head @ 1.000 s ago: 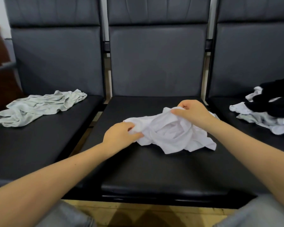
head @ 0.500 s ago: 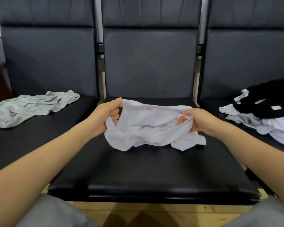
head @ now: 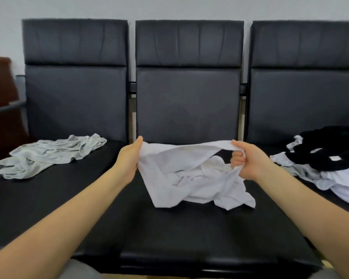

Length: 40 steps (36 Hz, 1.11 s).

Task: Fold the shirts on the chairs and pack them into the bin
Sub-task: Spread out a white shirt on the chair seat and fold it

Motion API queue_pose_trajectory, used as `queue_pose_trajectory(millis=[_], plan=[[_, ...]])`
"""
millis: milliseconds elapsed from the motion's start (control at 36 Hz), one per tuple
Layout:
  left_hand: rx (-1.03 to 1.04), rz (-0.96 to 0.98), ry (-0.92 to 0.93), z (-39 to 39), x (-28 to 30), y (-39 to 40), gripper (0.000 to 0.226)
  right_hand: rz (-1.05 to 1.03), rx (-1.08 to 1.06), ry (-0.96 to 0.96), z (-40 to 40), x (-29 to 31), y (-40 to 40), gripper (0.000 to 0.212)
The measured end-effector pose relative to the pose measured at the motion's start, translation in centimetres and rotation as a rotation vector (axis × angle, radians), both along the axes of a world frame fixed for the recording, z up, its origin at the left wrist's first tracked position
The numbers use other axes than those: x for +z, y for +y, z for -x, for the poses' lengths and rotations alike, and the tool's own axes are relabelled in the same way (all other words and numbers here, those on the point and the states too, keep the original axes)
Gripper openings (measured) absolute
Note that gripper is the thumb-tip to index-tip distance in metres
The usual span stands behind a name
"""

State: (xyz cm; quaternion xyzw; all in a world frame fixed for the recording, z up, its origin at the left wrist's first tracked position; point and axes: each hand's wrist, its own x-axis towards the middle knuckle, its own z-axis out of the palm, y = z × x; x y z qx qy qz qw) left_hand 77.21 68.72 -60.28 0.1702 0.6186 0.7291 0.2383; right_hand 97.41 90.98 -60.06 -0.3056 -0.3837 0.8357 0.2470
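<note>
We are holding the white shirt (head: 191,174) up over the middle chair (head: 187,234). Our left hand (head: 129,160) grips one end of its top edge, and our right hand (head: 248,160) has its fingers curled tight round the other end. The top edge is pulled into a line between our hands. The rest hangs down in a messy bunch, and its bottom rests on the seat.

We think this is the start of the fold: we are opening the shirt out. It is not flat yet. Next we likely need to shake it loose and lay it smooth on the seat. Then the sides can be folded in.

The shirt looks soft, thin and full of wrinkles. The chair is black, smooth and a bit shiny, like leather.

A pale grey shirt (head: 48,156) lies crumpled on the left chair (head: 48,198). A pile of clothes (head: 328,164), black on top of white, sits on the right chair (head: 302,105). We cannot see the bin.
</note>
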Motion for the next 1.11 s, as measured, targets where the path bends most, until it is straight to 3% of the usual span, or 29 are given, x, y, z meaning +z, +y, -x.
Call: queue_pose_trajectory(millis=[167,222,306,444,500,583,750,917,1056,1111], plan=[[-0.137,-0.303,-0.314,0.6,2.9,-1.6,0.032,-0.169,0.063,-0.065,0.8,3.1,-0.3,0.018],[-0.213,-0.391,-0.263,0.6,4.7,-2.0,0.026,-0.152,0.072,0.002,0.6,4.9,0.3,0.020],[-0.248,-0.449,-0.150,0.7,8.5,-2.3,0.023,-0.124,0.091,0.258,-0.1,8.6,1.1,0.027],[-0.189,-0.480,-0.042,0.6,15.7,-1.9,0.021,-0.309,0.103,0.557,-1.2,16.7,-0.8,0.021],[-0.193,-0.486,-0.011,0.0,18.3,-1.4,0.025,-0.318,0.074,0.592,-1.3,19.6,-1.4,0.029],[-0.203,-0.533,0.012,-1.0,22.3,-1.1,0.026,-0.302,0.095,0.655,-1.2,24.3,-3.0,0.017],[-0.223,-0.833,0.015,-4.2,31.3,-2.8,0.020,-0.420,0.060,0.767,-2.7,33.5,-7.4,0.016],[-0.133,-1.016,0.190,-6.3,39.6,-4.8,0.038,-0.618,-0.060,0.927,-5.4,40.9,-10.8,0.015],[-0.078,-1.036,0.273,-7.5,43.4,-5.3,0.024,-0.704,-0.136,0.897,-5.2,44.0,-10.4,0.015],[-0.036,-1.006,0.285,-7.5,43.8,-5.3,0.016,-0.708,-0.206,0.839,-4.3,44.4,-8.9,0.026]])
